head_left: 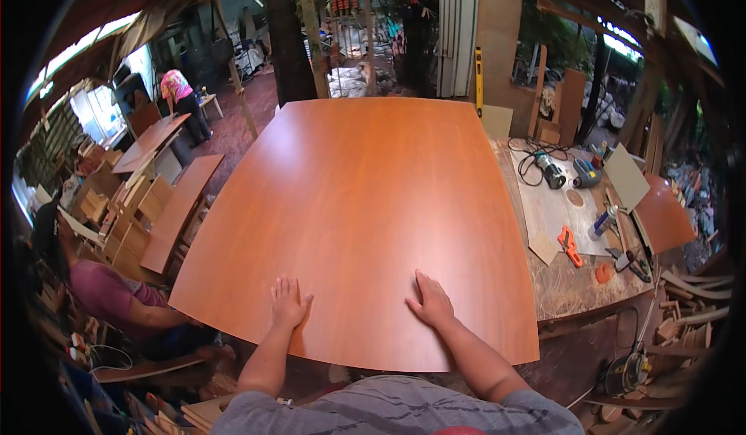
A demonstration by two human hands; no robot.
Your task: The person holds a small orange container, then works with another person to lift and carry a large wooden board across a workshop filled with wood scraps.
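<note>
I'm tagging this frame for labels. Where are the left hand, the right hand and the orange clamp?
left hand [288, 304], head view, back of the hand
right hand [430, 304], head view, back of the hand
orange clamp [569, 246], head view, its handle

Under your palms lies a large, smooth reddish-brown laminate board [365, 217], even in tone with no visible grain. Your shirt [404, 412] is grey with faint darker streaks. To your right, an orange plastic-handled tool [569, 246] sits on a pale, scuffed workbench top [556, 202]. A seated person at your left wears a maroon shirt [105, 291].
</note>
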